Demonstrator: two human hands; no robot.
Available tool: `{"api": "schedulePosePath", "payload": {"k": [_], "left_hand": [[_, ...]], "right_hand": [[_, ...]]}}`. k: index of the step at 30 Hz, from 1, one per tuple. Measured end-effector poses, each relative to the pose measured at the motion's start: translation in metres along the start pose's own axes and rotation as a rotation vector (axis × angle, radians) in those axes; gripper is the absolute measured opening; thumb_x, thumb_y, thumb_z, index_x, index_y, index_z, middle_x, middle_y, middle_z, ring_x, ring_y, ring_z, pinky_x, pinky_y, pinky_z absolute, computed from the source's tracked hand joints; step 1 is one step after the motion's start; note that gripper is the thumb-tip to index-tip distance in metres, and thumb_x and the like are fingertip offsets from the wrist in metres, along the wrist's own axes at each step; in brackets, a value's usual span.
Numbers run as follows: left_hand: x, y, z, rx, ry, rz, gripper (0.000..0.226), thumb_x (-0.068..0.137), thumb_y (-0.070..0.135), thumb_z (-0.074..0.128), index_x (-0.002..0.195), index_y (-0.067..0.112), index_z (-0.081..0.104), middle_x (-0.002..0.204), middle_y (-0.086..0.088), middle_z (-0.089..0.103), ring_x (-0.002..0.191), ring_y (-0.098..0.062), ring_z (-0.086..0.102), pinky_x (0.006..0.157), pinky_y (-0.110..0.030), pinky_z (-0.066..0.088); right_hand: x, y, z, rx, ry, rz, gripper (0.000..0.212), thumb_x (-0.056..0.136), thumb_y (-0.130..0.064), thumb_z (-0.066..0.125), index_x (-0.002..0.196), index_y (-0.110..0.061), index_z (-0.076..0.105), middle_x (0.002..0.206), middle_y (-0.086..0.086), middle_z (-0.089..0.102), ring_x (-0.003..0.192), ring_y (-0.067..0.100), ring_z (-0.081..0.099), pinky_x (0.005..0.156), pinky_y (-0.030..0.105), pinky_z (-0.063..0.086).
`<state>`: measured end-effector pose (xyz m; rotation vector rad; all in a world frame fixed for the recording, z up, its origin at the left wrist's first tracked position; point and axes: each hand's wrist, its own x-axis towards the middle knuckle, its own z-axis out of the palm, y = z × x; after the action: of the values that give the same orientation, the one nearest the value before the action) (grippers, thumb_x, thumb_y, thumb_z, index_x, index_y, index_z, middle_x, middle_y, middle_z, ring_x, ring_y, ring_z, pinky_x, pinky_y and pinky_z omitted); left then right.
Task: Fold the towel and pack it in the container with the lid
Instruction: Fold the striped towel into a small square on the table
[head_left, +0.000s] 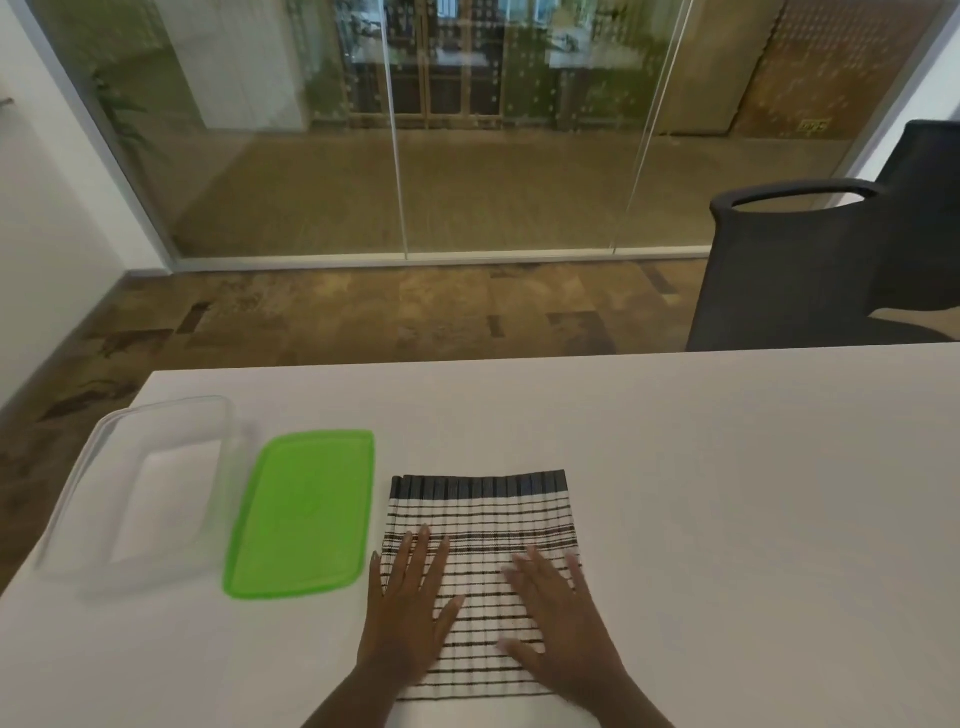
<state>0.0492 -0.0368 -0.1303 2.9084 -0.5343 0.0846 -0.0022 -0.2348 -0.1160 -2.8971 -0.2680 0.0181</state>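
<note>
A white towel (480, 525) with black stripes lies flat on the white table (727, 493), near the front edge. My left hand (408, 618) rests palm down on its left side, fingers spread. On the towel's right side my right hand (563, 623) lies flat too, fingers apart. A clear plastic container (140, 493) stands open at the far left of the table. Its green lid (304, 514) lies flat between the container and the towel.
A black office chair (831, 265) stands beyond the table's far right edge. A glass wall (400, 130) runs behind the carpeted floor. The table's left edge is just past the container.
</note>
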Motion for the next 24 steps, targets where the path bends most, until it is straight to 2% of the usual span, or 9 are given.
{"api": "schedulePosePath", "payload": {"k": [3, 6, 9, 12, 14, 18, 20, 22, 24], "left_hand": [[0.001, 0.0, -0.006, -0.015, -0.034, -0.025, 0.062, 0.09, 0.057, -0.001, 0.133, 0.024, 0.03, 0.15, 0.013, -0.035, 0.139, -0.003, -0.028, 0.113, -0.03, -0.019], [0.001, -0.001, -0.01, -0.021, -0.007, 0.01, 0.057, 0.089, 0.058, -0.003, 0.142, 0.04, 0.008, 0.155, 0.01, -0.024, 0.138, -0.002, -0.028, 0.115, -0.03, -0.012], [0.007, -0.001, -0.02, -0.043, -0.142, -0.005, 0.059, 0.091, 0.057, 0.012, 0.135, 0.029, 0.039, 0.146, -0.001, 0.036, 0.142, -0.008, 0.016, 0.102, -0.039, 0.042], [0.018, -0.008, -0.029, -0.143, -0.306, -0.031, 0.052, 0.088, 0.051, 0.042, 0.136, 0.031, 0.042, 0.153, 0.004, 0.03, 0.14, -0.012, 0.029, 0.109, -0.041, 0.029], [0.023, -0.014, -0.039, -0.269, -0.394, -0.057, 0.036, 0.09, 0.045, 0.047, 0.12, 0.031, 0.06, 0.136, 0.011, 0.053, 0.129, -0.009, 0.044, 0.101, -0.034, 0.029], [0.027, -0.023, -0.06, -0.76, -0.618, -0.274, 0.042, 0.097, 0.034, 0.037, 0.099, 0.013, 0.074, 0.116, -0.003, 0.068, 0.093, -0.013, 0.065, 0.09, -0.026, 0.046], [0.027, -0.029, -0.062, -0.946, -0.751, -0.424, 0.067, 0.098, 0.043, 0.012, 0.109, 0.009, 0.069, 0.118, -0.012, 0.068, 0.078, -0.004, 0.064, 0.075, -0.02, 0.043], [0.029, -0.036, -0.06, -1.199, -0.789, -0.535, 0.084, 0.094, 0.051, -0.003, 0.115, 0.005, 0.064, 0.118, -0.018, 0.064, 0.08, -0.008, 0.066, 0.077, -0.021, 0.044], [0.029, -0.042, -0.055, -1.363, -0.732, -0.626, 0.09, 0.09, 0.059, -0.001, 0.098, 0.007, 0.072, 0.099, -0.018, 0.071, 0.08, -0.017, 0.066, 0.077, -0.027, 0.046]], "right_hand": [[-0.005, -0.007, -0.005, 0.159, -0.131, -0.176, 0.063, 0.065, -0.077, 0.052, 0.112, -0.034, 0.055, 0.117, -0.007, 0.062, 0.112, 0.014, 0.056, 0.098, 0.039, 0.046], [-0.001, -0.015, -0.013, 0.132, -0.336, -0.273, 0.055, 0.073, -0.064, 0.055, 0.11, -0.023, 0.059, 0.115, 0.001, 0.06, 0.11, 0.019, 0.05, 0.097, 0.032, 0.035], [0.009, -0.025, -0.025, 0.111, -0.331, -0.296, 0.033, 0.082, -0.039, 0.054, 0.099, -0.014, 0.068, 0.102, 0.007, 0.069, 0.104, 0.022, 0.055, 0.095, 0.032, 0.038], [0.022, -0.034, -0.046, 0.284, -0.455, -0.135, 0.025, 0.081, -0.028, 0.06, 0.096, -0.011, 0.072, 0.102, 0.006, 0.073, 0.101, 0.02, 0.061, 0.09, 0.026, 0.042], [0.031, -0.035, -0.062, 0.427, -0.673, -0.073, 0.025, 0.082, -0.023, 0.065, 0.1, -0.006, 0.071, 0.102, 0.008, 0.073, 0.101, 0.019, 0.063, 0.088, 0.022, 0.041], [0.042, -0.033, -0.085, 0.651, -0.998, 0.004, 0.012, 0.088, -0.014, 0.06, 0.081, -0.016, 0.07, 0.054, -0.02, 0.062, 0.06, -0.003, 0.052, 0.066, 0.014, 0.04], [0.046, -0.028, -0.092, 0.693, -0.953, 0.044, 0.02, 0.09, -0.014, 0.057, 0.075, -0.025, 0.062, 0.047, -0.022, 0.059, 0.05, -0.007, 0.048, 0.057, 0.009, 0.037], [0.05, -0.02, -0.097, 0.731, -0.826, 0.095, 0.019, 0.091, -0.017, 0.056, 0.076, -0.027, 0.059, 0.063, -0.021, 0.058, 0.065, -0.005, 0.05, 0.066, 0.012, 0.038], [0.055, -0.008, -0.096, 0.737, -0.716, 0.12, 0.024, 0.093, -0.022, 0.053, 0.072, -0.032, 0.057, 0.074, -0.018, 0.053, 0.072, -0.002, 0.048, 0.071, 0.015, 0.038]]}}
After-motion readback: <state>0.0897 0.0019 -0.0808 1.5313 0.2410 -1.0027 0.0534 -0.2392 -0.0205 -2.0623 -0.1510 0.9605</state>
